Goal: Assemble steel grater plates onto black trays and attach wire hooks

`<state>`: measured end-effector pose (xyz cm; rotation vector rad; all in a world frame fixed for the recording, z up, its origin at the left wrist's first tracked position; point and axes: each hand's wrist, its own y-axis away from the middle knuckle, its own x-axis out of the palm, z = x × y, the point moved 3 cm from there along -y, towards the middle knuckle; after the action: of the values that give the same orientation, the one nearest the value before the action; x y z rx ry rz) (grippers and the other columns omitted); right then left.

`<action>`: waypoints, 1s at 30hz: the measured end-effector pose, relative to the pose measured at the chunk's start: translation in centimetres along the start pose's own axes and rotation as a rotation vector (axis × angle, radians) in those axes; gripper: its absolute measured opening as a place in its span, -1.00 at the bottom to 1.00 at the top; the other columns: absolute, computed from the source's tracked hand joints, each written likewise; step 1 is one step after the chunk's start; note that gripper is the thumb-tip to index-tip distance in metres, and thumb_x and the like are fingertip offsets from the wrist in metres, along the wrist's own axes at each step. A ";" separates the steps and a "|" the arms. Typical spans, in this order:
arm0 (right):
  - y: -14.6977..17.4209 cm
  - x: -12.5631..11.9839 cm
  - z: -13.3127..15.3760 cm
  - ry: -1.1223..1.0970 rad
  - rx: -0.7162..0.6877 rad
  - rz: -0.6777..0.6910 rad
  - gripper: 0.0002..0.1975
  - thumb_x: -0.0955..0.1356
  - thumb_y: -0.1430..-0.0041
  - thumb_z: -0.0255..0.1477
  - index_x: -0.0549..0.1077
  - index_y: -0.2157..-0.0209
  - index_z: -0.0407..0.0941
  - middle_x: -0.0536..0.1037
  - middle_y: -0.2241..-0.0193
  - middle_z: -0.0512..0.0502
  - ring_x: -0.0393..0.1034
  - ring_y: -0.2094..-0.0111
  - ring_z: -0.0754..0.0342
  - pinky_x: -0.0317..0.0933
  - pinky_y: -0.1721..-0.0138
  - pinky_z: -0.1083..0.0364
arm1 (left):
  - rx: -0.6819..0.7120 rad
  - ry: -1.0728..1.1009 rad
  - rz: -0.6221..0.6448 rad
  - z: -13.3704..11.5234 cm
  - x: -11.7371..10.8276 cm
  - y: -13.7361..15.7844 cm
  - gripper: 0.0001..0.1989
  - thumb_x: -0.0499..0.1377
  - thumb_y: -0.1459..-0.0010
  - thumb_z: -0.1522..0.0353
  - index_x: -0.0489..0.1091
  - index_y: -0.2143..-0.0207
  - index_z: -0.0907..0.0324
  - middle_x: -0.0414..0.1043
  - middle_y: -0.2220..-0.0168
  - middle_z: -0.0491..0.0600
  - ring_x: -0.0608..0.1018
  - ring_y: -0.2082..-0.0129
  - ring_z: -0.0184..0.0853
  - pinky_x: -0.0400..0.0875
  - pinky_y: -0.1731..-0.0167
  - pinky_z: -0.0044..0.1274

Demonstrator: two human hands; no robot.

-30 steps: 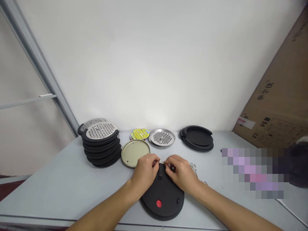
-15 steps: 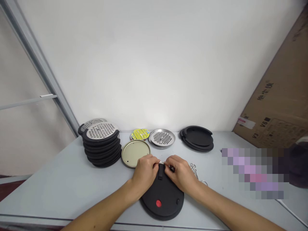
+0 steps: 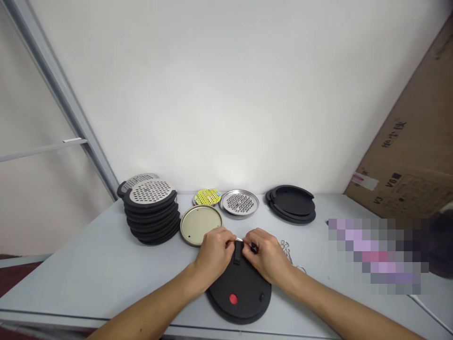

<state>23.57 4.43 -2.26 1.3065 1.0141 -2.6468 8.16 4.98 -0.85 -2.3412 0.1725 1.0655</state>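
head: fingers (image 3: 230,236) on silvery wire (image 3: 239,239)

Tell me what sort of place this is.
Probably a small workshop or packing area, judging by the stack of black-rimmed graters, the plain table and the large cardboard box at the right.

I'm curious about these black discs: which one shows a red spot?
The front disc, by the left hand and right hand. Its red spot sets it apart; the left stack and right stack show none.
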 end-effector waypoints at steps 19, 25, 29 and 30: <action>0.1 0.0 -0.1 -0.026 -0.056 -0.005 -0.84 0.28 -0.08 -0.61 0.39 0.51 -0.12 0.42 0.52 -0.04 0.31 0.43 0.07 0.19 0.38 0.13 | -0.070 0.028 -0.011 -0.2 -0.2 0.1 -0.81 0.09 -0.06 0.57 0.47 0.47 0.21 0.49 0.46 -0.05 0.49 0.43 -0.36 0.30 0.40 -0.58; 0.0 0.1 0.0 -0.015 -0.055 -0.001 -0.82 0.29 -0.04 -0.64 0.38 0.54 -0.11 0.43 0.52 -0.04 0.33 0.43 0.06 0.21 0.37 0.13 | -0.025 0.008 -0.003 -0.4 -0.3 0.0 -0.79 0.10 -0.05 0.59 0.49 0.45 0.20 0.51 0.44 -0.05 0.49 0.40 -0.35 0.30 0.37 -0.57; -0.1 0.0 0.1 -0.006 -0.038 0.013 -0.82 0.29 -0.03 -0.65 0.38 0.55 -0.11 0.43 0.54 -0.04 0.33 0.43 0.06 0.21 0.37 0.13 | 0.016 -0.051 0.013 -0.5 -0.3 -0.1 -0.79 0.12 -0.05 0.60 0.49 0.47 0.21 0.52 0.44 -0.03 0.50 0.40 -0.34 0.31 0.34 -0.54; -0.1 0.0 0.2 0.000 -0.033 0.017 -0.82 0.29 -0.03 -0.65 0.38 0.55 -0.11 0.42 0.54 -0.04 0.33 0.44 0.06 0.21 0.38 0.13 | 0.025 -0.068 0.018 -0.5 -0.3 -0.1 -0.79 0.12 -0.05 0.60 0.50 0.47 0.21 0.52 0.44 -0.03 0.50 0.39 -0.33 0.32 0.33 -0.54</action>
<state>23.38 4.45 -2.14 1.3029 1.0371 -2.6056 8.34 4.76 -0.35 -2.2823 0.1809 1.1434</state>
